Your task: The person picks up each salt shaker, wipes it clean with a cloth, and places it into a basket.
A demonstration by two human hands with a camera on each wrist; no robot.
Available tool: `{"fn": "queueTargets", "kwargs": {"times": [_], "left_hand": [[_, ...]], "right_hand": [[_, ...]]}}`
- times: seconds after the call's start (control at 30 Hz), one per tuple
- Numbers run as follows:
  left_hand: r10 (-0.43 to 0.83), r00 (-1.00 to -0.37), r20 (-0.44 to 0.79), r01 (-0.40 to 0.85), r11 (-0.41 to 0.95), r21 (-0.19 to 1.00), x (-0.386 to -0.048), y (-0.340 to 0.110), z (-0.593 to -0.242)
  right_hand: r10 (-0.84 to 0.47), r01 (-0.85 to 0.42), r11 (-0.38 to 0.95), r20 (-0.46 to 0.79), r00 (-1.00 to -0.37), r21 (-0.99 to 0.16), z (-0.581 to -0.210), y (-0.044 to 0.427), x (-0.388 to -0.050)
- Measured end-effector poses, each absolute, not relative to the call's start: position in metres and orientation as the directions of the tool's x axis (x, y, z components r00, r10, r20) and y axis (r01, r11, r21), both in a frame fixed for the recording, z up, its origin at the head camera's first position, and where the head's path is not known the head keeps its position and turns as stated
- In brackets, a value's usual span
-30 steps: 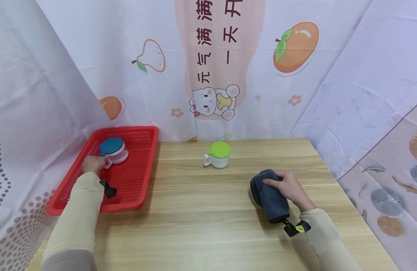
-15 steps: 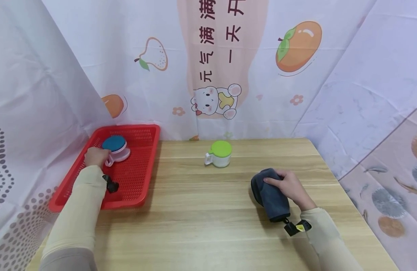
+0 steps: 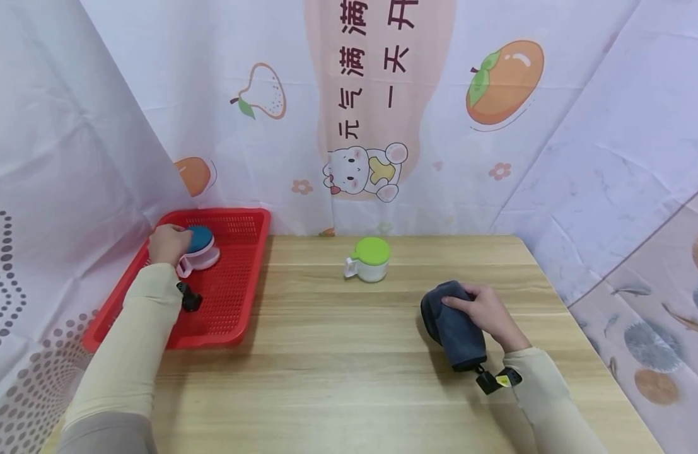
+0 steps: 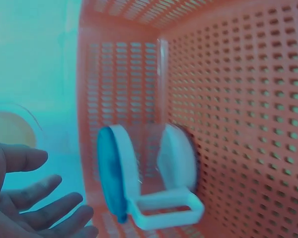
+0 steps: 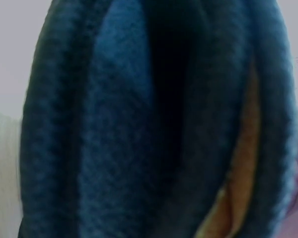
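In the head view my left hand (image 3: 169, 244) hovers over the left side of the red basket (image 3: 251, 277), beside a blue-lidded seasoning jar (image 3: 201, 255). Its fingers look loosely bent and apart from the jar in the left wrist view, where the jar's white handle (image 4: 169, 210) and clear body show. At the right of the table, my right hand (image 3: 485, 312) grips a folded dark grey cloth (image 3: 459, 331), thumb on top. Folds of that cloth (image 5: 119, 124) fill the right wrist view and hide most of the fingers.
A second seasoning jar with a green lid (image 3: 372, 258) stands near the back middle of the wooden table (image 3: 326, 353). A printed curtain (image 3: 439, 145) hangs right behind the table's back edge.
My left hand has let go of the blue-lidded jar's handle and risen up and away from it. The jar stays in the basket. The right hand and cloth have hardly moved.
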State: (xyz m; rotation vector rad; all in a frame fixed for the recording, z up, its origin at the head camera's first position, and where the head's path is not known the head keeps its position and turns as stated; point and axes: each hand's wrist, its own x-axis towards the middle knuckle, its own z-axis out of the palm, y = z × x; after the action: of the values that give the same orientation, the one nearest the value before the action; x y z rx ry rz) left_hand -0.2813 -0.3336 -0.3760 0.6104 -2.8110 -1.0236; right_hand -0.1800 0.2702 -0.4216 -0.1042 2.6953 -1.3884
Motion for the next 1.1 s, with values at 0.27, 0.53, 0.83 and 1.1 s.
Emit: {"fn": "queueTargets", "kwargs": {"times": [0.27,0.53,0.83,1.1], "left_hand": [[-0.334,-0.941,-0.045,-0.286,0.719,0.633,-0.287,-0.310,-0.360],[-0.306,-0.952,-0.009,-0.229,0.694,0.682,-0.287,-0.268,-0.345],[-0.267,-0.963,-0.026,-0.184,0.589,0.787,-0.284,-0.219,-0.329],[-0.229,-0.973,0.004,-0.129,0.565,0.815,-0.282,-0.185,-0.330]], "right_hand": [[-0.128,-0.053,0.566,-0.024,-0.992,-0.822,-0.425,0.269,-0.177],[-0.125,-0.041,0.577,-0.038,-0.991,-0.816,-0.423,0.269,-0.177],[-0.122,-0.040,0.575,-0.037,-0.992,-0.817,-0.419,0.268,-0.178],[-0.116,-0.028,0.578,-0.048,-0.992,-0.815,-0.420,0.267,-0.181]]}}
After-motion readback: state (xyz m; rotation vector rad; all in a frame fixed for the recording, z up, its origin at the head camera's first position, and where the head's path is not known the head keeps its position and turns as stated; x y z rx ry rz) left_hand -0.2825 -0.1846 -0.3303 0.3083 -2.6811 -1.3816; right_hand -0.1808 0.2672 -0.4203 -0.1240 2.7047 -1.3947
